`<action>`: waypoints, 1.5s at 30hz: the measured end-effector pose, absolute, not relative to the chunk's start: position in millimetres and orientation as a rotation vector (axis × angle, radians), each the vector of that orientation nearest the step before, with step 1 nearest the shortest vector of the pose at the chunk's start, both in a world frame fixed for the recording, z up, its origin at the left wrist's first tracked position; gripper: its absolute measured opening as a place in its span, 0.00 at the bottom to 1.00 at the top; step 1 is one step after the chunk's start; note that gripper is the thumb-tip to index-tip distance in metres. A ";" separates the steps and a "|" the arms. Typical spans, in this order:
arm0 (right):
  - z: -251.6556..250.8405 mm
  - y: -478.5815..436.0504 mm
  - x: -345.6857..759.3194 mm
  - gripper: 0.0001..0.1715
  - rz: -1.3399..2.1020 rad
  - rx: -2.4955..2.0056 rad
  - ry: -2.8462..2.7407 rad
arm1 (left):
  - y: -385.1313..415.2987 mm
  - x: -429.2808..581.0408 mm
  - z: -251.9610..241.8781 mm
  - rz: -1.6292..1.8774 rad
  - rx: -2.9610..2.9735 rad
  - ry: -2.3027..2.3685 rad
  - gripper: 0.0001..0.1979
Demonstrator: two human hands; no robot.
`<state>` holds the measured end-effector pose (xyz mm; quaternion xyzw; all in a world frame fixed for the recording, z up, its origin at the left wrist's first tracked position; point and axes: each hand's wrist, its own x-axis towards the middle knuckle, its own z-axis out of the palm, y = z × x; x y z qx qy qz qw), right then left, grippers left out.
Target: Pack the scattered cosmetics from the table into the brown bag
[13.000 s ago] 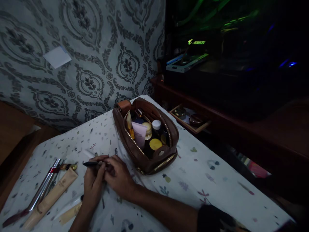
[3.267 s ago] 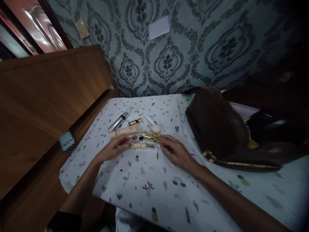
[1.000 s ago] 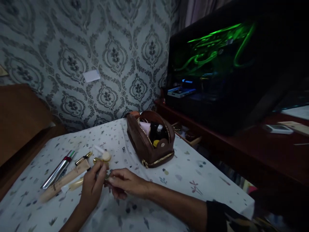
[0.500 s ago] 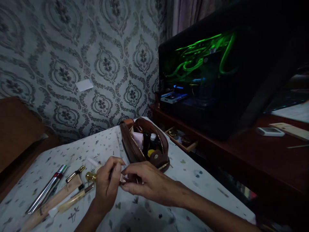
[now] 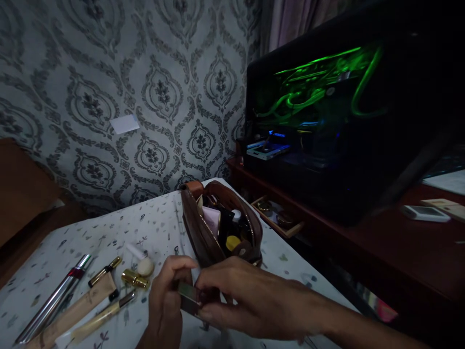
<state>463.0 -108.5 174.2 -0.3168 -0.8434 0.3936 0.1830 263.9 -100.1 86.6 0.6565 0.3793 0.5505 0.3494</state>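
Both hands meet in front of the brown cosmetic bag and grip a small square-sided cosmetic tube [image 5: 189,297]. My left hand [image 5: 166,303] is closed round its left end. My right hand [image 5: 250,301] pinches its right end, where a dark reddish part shows partly between the fingers. The bag [image 5: 198,230] lies unzipped just beyond, with a pink packet [image 5: 211,219] and a yellow round item [image 5: 233,243] inside. Left of my hands lie a gold lipstick tube [image 5: 134,278], a white-handled item with a round beige head [image 5: 145,266], and a beige squeeze tube [image 5: 76,310].
Further left are a long silver tube [image 5: 54,298], a small black-and-gold tube [image 5: 105,271] and a slim yellowish tube [image 5: 96,324]. At the right, a computer case [image 5: 308,184] with green lights stands on a dark red desk [image 5: 385,242], above an open drawer [image 5: 290,230].
My hands have shifted slightly down and right, and the held tube now shows a flat greyish side. The gold lipstick tube has come out from behind my left hand. The view has turned a little.
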 end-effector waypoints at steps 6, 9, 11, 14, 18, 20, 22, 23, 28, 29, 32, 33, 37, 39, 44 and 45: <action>183.7 -92.3 477.5 0.16 1.508 -0.856 -1.916 | -85.6 274.0 66.3 1.370 1.353 0.998 0.33; 191.5 -75.9 487.8 0.20 1.337 -0.918 -1.737 | -81.1 281.1 58.2 1.309 1.332 0.938 0.31; 196.3 -61.7 495.5 0.20 1.175 -0.965 -1.664 | -80.6 284.3 51.6 1.248 1.373 0.940 0.29; 199.9 -36.8 508.2 0.19 0.998 -1.086 -1.652 | -82.0 287.8 41.4 1.201 1.419 0.971 0.26; 200.0 -1.8 520.9 0.15 0.702 -1.366 -1.801 | -82.6 291.1 33.4 1.244 1.397 1.038 0.25; 201.0 13.2 521.4 0.13 0.473 -1.555 -1.908 | -81.1 291.4 31.4 1.247 1.383 1.045 0.27; 202.6 25.2 517.8 0.12 0.266 -1.730 -2.022 | -78.9 290.7 28.9 1.240 1.358 1.049 0.27; 203.2 30.1 514.9 0.12 0.183 -1.800 -2.083 | -77.6 290.0 27.4 1.232 1.346 1.052 0.27; 201.7 47.3 500.2 0.17 -0.061 -1.894 -2.368 | -73.1 286.4 20.1 1.191 1.337 1.068 0.27; 201.1 49.3 497.7 0.18 -0.080 -1.881 -2.418 | -72.7 286.1 19.3 1.186 1.338 1.066 0.27; 201.5 52.5 489.6 0.21 -0.144 -1.869 -2.546 | -72.5 286.3 18.6 1.185 1.339 1.060 0.27; 202.2 53.0 486.5 0.22 -0.167 -1.876 -2.574 | -72.6 286.6 18.7 1.186 1.341 1.057 0.27; 203.9 56.3 474.3 0.22 -0.241 -1.924 -2.686 | -73.3 287.6 20.2 1.191 1.360 1.055 0.26; 201.6 61.1 469.4 0.19 -0.255 -1.924 -2.737 | -73.1 287.0 20.8 1.192 1.372 1.064 0.27; 187.6 78.0 459.8 0.14 -0.282 -1.884 -2.804 | -70.2 282.9 17.5 1.145 1.425 1.050 0.26; 184.5 80.9 458.2 0.14 -0.288 -1.864 -2.813 | -69.7 282.5 16.5 1.143 1.427 1.049 0.26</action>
